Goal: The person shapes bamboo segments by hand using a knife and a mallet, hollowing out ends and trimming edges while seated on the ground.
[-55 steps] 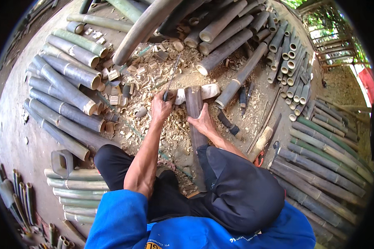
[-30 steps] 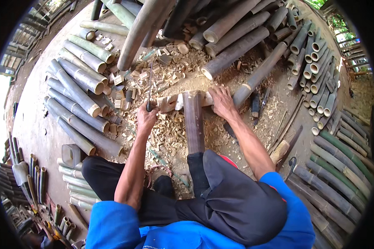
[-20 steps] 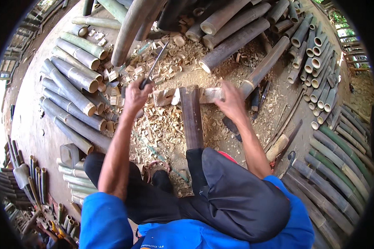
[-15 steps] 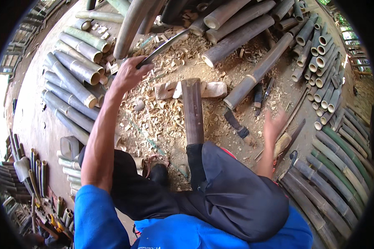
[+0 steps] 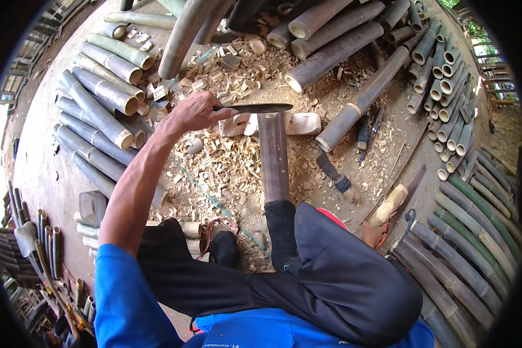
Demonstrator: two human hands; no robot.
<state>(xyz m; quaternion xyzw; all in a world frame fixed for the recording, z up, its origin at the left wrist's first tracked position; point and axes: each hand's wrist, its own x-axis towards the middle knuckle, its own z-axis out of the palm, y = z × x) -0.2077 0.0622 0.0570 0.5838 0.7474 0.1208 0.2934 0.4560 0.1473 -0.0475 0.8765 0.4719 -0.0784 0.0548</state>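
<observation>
Bracing the bamboo length (image 5: 274,159), laid ahead of the socked foot (image 5: 281,229), is advised; the hold of the right hand (image 5: 373,234) near the pale club (image 5: 390,204) cannot be told. Across the far end, the knife (image 5: 258,108), grasped by the left hand (image 5: 197,110), is best kept square.

- Viewpoint: left unit of a side-by-side fisheye pair, worn on the head.
- Direction: down and forward over the trousers (image 5: 354,272) to the floor (image 5: 40,168).
- Range: close; blue shirt (image 5: 267,330) at the near edge, left hand (image 5: 198,111) farther out.
- Field: wide; straight edges curve, rim black.
</observation>
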